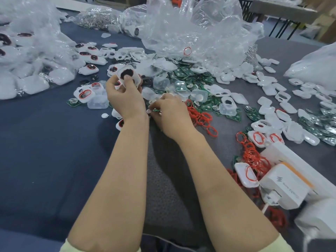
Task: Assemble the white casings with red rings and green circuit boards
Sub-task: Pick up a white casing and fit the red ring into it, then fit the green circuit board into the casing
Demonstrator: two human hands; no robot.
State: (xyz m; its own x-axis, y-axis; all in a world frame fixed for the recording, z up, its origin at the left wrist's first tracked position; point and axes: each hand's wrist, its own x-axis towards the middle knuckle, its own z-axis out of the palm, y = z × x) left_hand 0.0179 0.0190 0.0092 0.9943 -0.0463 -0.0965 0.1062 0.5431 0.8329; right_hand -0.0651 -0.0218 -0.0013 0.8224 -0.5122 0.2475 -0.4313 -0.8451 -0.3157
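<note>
Left hand (124, 99) grips white rounded plastic casing (128, 76); right hand (170, 113) pinches flat green circuit board (155, 110). Few assembled casings (92, 58) left of crumpled clear plastic bag (196, 33); most parts unassembled.

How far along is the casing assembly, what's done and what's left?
Done: a batch of ringed casings lies at the left. In hand: the left hand holds a white casing; the right hand pinches a green circuit board. Left: piles of loose red rings, boards and empty casings.

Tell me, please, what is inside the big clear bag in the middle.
One red ring shows through the bag. The crumpled plastic hides anything else inside.
</note>
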